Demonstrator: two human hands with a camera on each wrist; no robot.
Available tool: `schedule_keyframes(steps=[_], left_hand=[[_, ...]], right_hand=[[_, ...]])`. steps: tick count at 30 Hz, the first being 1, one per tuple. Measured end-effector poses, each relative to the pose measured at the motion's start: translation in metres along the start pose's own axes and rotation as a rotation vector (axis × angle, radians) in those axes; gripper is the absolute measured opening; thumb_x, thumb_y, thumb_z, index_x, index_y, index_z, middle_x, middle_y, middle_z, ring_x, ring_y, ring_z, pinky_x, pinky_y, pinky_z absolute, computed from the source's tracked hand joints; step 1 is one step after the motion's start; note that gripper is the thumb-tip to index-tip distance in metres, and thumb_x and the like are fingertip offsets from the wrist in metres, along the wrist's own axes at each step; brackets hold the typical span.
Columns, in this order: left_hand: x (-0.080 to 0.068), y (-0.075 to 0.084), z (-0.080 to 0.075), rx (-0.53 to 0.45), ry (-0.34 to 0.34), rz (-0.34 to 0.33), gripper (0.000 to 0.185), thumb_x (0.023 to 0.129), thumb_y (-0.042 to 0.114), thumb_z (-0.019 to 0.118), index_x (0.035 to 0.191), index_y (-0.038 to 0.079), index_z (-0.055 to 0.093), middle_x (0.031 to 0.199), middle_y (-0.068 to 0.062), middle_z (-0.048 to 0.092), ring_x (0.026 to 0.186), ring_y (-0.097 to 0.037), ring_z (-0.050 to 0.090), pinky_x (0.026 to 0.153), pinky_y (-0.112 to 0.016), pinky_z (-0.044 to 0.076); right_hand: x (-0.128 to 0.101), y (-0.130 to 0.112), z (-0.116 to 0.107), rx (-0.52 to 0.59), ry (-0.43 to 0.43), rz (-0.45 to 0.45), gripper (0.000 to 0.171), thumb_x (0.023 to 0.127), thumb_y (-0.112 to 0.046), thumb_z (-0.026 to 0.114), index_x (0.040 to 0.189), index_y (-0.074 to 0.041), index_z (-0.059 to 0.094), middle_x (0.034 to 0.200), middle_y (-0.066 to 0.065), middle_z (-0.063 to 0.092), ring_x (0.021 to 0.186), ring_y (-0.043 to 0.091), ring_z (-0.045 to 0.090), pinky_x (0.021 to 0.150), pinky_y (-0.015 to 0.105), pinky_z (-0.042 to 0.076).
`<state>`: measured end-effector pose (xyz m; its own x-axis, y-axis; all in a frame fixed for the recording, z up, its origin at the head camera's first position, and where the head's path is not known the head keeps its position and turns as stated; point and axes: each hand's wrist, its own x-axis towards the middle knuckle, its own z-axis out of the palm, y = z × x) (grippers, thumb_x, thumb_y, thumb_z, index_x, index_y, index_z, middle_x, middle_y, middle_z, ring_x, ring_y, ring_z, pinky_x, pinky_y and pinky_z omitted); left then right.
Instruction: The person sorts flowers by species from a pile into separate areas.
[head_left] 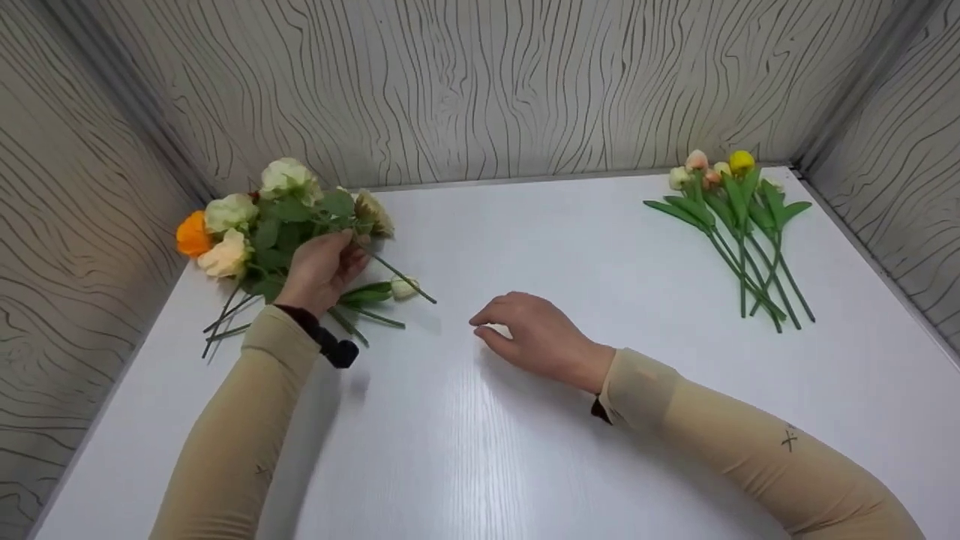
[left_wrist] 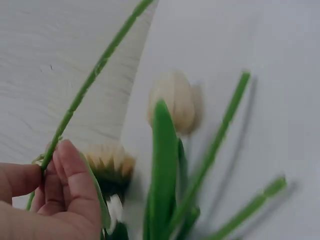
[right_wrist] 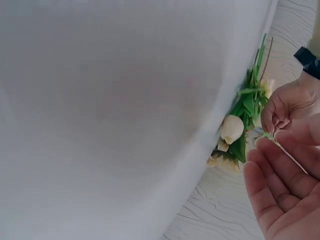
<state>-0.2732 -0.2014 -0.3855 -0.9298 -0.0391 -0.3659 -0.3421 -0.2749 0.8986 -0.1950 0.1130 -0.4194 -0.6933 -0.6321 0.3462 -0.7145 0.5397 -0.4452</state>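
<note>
The left hand [head_left: 319, 268] was curled around a thin green flower stem [head_left: 397, 274]. In the left wrist view, the fingers [left_wrist: 70, 185] pinched that stem [left_wrist: 85, 90] tight against the thumb. The stem stuck out to the right of the hand, over the white table [head_left: 480, 450]. The hand sat on top of a bunch of fake flowers [head_left: 262, 225] that lay near the back left corner of the table. The bunch had an orange flower [head_left: 193, 234], some pale cream roses [head_left: 229, 213] and lots of green leaves. A small cream tulip bud [head_left: 403, 287] lay just beside the hand, with its leaf pointing back at the wrist. The same bud [left_wrist: 172, 100] showed up big and blurry in the left wrist view.

The right hand [head_left: 536, 337] rested on the table near the middle. Its fingers were loosely bent and held nothing. In the right wrist view the palm [right_wrist: 280, 185] was open and soft.

Far off at the back right of the table lay a bunch of tulips [head_left: 731, 225]. Their heads were pink, white and yellow, and their long green stems pointed toward the person. Both arms wore tan sleeves [head_left: 240, 435]. Gray walls with wavy lines [head_left: 480, 82] stood around the table.
</note>
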Motion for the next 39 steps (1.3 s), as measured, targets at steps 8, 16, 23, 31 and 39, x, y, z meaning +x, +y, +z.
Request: schedule_keyframes(steps=[8, 16, 23, 31, 39], left_hand=[[-0.017, -0.028, 0.065, 0.041, -0.147, 0.132, 0.028, 0.108, 0.015, 0.054, 0.129, -0.003, 0.052, 0.124, -0.018, 0.058, 0.104, -0.023, 0.063, 0.098, -0.033, 0.054], [-0.034, -0.064, 0.122, 0.147, -0.278, 0.16, 0.02, 0.105, 0.014, 0.06, 0.117, -0.003, 0.059, 0.109, -0.017, 0.063, 0.095, -0.024, 0.067, 0.092, -0.035, 0.057], [-0.036, -0.084, 0.154, 0.212, -0.348, 0.171, 0.019, 0.104, 0.013, 0.062, 0.115, -0.003, 0.061, 0.107, -0.014, 0.064, 0.093, -0.021, 0.067, 0.09, -0.033, 0.057], [-0.041, -0.092, 0.176, 0.275, -0.392, 0.155, 0.029, 0.106, 0.017, 0.058, 0.129, -0.002, 0.059, 0.117, -0.015, 0.066, 0.101, -0.025, 0.068, 0.089, -0.032, 0.058], [-0.05, -0.102, 0.179, 0.996, -0.465, 0.474, 0.057, 0.108, 0.035, 0.053, 0.157, 0.009, 0.038, 0.146, -0.009, 0.052, 0.132, -0.024, 0.052, 0.107, -0.038, 0.045]], right_hand=[[0.005, 0.006, -0.025, 0.155, 0.056, 0.217, 0.015, 0.099, -0.015, 0.069, 0.111, -0.015, 0.079, 0.101, -0.009, 0.073, 0.087, 0.007, 0.064, 0.077, 0.031, 0.055], [-0.006, 0.021, -0.033, 0.29, -0.024, 0.444, 0.018, 0.097, -0.026, 0.073, 0.11, -0.015, 0.078, 0.1, -0.007, 0.073, 0.09, 0.012, 0.067, 0.079, 0.035, 0.056], [-0.029, 0.037, -0.04, 0.457, -0.065, 0.59, 0.02, 0.095, -0.025, 0.074, 0.107, -0.01, 0.077, 0.094, 0.005, 0.075, 0.082, 0.019, 0.069, 0.071, 0.036, 0.057], [-0.045, 0.053, -0.053, 0.447, -0.044, 0.651, 0.017, 0.096, -0.024, 0.074, 0.103, -0.008, 0.076, 0.094, 0.014, 0.075, 0.079, 0.02, 0.068, 0.07, 0.036, 0.058], [-0.053, 0.093, -0.081, 0.361, -0.048, 0.776, 0.022, 0.098, -0.024, 0.072, 0.108, -0.004, 0.074, 0.098, 0.016, 0.073, 0.082, 0.022, 0.067, 0.073, 0.038, 0.059]])
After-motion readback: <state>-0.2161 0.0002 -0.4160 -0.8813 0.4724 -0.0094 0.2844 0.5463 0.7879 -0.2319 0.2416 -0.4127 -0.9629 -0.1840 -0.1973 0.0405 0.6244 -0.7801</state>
